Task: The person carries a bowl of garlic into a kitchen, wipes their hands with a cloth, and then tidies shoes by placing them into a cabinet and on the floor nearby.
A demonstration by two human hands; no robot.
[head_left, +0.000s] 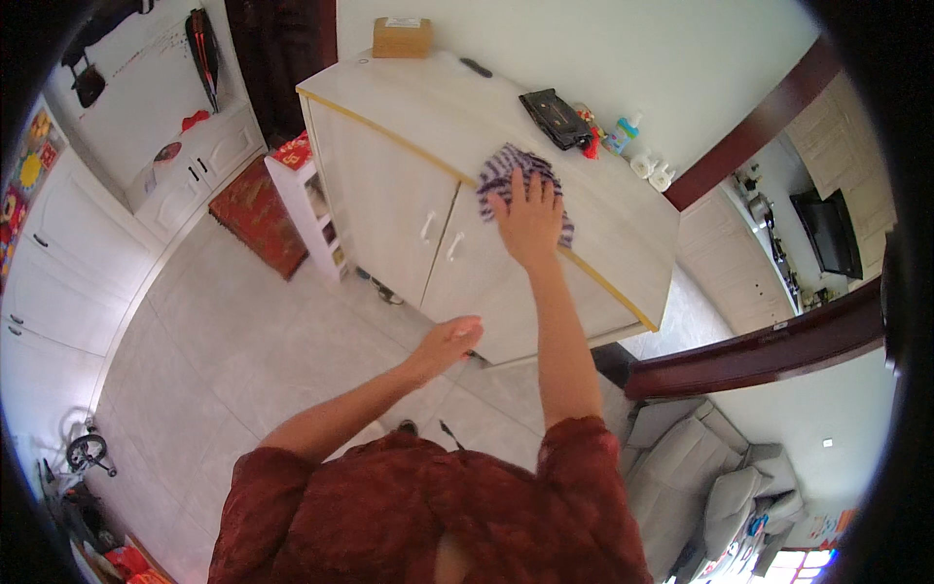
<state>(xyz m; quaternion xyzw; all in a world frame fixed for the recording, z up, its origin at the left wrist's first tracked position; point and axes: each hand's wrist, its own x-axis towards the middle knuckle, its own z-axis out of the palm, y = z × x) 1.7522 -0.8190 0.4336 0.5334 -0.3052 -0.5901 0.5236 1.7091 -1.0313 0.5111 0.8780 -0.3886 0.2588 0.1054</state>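
Note:
On the top of the pale wooden cabinet (409,91), close to its front edge, lies a rumpled purple-and-white striped cloth (507,161). My right hand (528,216) rests palm down on the cloth, fingers stretched out and a little apart. Part of the cloth is hidden under the palm. My left hand (451,343) hangs lower, in front of the cabinet doors (491,282), fingers together and bent; I see nothing in it.
Along the wall side of the cabinet top are a cardboard box (402,41), a dark slim object (476,67), a black flat case (556,118), a pump bottle (623,132) and small white items (650,169). A narrow white shelf (309,209) stands left. A grey sofa (686,467) is lower right.

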